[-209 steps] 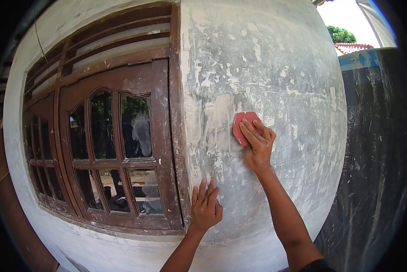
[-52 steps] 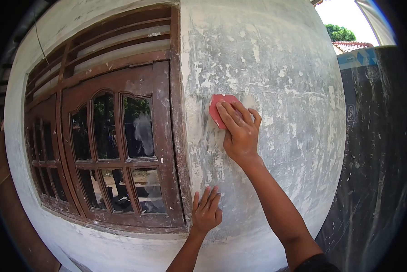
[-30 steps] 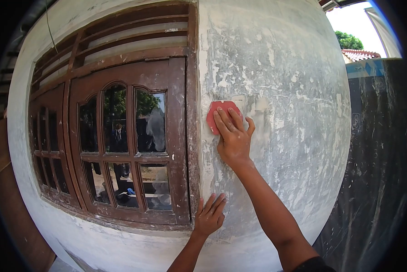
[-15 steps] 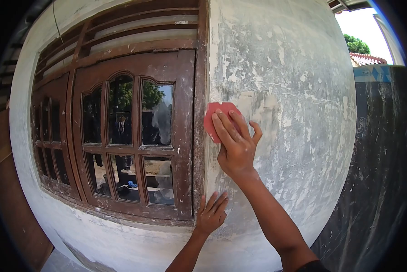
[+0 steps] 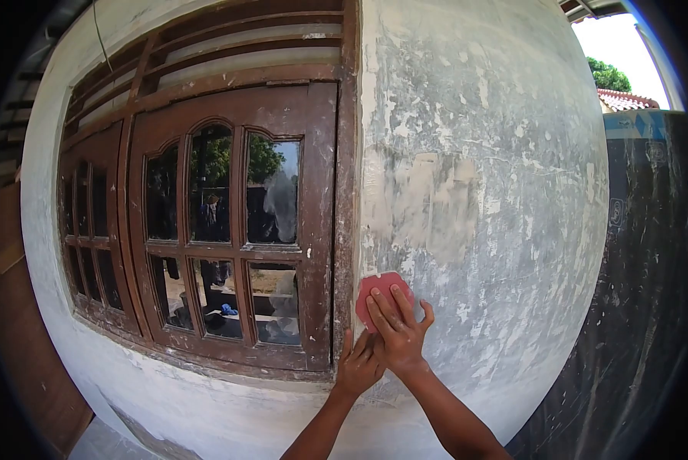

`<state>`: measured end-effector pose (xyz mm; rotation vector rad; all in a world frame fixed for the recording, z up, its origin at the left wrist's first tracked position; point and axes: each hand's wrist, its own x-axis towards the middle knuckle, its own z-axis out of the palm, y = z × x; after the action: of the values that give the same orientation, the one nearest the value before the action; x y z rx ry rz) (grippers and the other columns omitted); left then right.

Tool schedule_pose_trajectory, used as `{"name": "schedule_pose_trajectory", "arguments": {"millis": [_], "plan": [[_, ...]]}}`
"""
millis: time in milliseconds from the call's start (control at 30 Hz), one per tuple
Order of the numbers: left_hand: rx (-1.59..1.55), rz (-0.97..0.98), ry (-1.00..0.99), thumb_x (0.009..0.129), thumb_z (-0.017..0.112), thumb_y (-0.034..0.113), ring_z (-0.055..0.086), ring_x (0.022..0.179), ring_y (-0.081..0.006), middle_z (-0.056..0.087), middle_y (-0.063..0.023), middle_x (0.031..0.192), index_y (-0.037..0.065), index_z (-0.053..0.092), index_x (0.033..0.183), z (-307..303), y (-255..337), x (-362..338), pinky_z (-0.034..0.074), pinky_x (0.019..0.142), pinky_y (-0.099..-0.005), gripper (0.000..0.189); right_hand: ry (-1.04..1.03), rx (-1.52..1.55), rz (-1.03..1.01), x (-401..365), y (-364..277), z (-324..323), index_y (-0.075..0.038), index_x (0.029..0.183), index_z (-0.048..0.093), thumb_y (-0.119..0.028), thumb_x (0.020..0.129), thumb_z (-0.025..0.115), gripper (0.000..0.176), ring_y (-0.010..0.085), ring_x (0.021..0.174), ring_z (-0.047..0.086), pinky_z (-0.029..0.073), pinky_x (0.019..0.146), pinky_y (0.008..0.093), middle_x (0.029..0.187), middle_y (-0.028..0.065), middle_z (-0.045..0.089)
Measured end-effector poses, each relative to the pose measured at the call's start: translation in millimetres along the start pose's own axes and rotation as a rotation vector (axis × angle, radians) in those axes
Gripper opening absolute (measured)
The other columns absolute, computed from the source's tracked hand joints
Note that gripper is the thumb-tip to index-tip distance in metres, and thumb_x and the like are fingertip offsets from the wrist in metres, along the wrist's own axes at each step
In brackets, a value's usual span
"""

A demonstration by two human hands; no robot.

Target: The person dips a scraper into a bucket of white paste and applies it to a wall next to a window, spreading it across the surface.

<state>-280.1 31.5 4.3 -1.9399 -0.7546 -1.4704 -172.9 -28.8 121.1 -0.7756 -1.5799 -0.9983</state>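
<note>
While the right hand [image 5: 400,339] holds a red pad [image 5: 365,302] against the mottled wall [image 5: 520,253], fingers spread across its face, the left hand [image 5: 357,371] sits just beside it | left: fingers extended, partly covered by the right, nothing seen in its grasp | pad: right of the brown window frame [image 5: 348,230], below the pale patch [image 5: 440,207]

The mottled grey wall [image 5: 524,299] bore scattered white patches [image 5: 483,90] and one broad pale smear [image 5: 434,203]; lower down, a red pad [image 5: 365,299] lay against its surface.
</note>
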Motion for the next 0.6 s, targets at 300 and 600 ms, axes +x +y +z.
{"name": "schedule_pose_trajectory", "arguments": {"millis": [300,600], "plan": [[0.019,0.081,0.051,0.089,0.064,0.012,0.045,0.148,-0.0326,0.07,-0.0077,0.135,0.01,0.072,0.122,-12,6,10,0.024,0.125,-0.061,0.033,0.123,-0.1,-0.087,97,22,14,-0.019,0.136,0.07,0.0,0.078,0.066,0.061,0.0207,0.142,0.052,0.024,0.112,0.0574,0.146,-0.0039,0.064],[-0.044,0.049,0.01,0.091,0.068,0.018,0.043,0.148,-0.0343,0.071,-0.0116,0.131,0.006,0.072,0.12,2,-3,-15,0.024,0.124,-0.0629,0.032,-0.029,-0.014,0.009,-12,2,17,-0.019,0.133,0.072,-0.001,0.081,0.066,0.055,0.0203,0.142,0.052,0.022,0.113,0.0543,0.144,-0.0031,0.066]]}}
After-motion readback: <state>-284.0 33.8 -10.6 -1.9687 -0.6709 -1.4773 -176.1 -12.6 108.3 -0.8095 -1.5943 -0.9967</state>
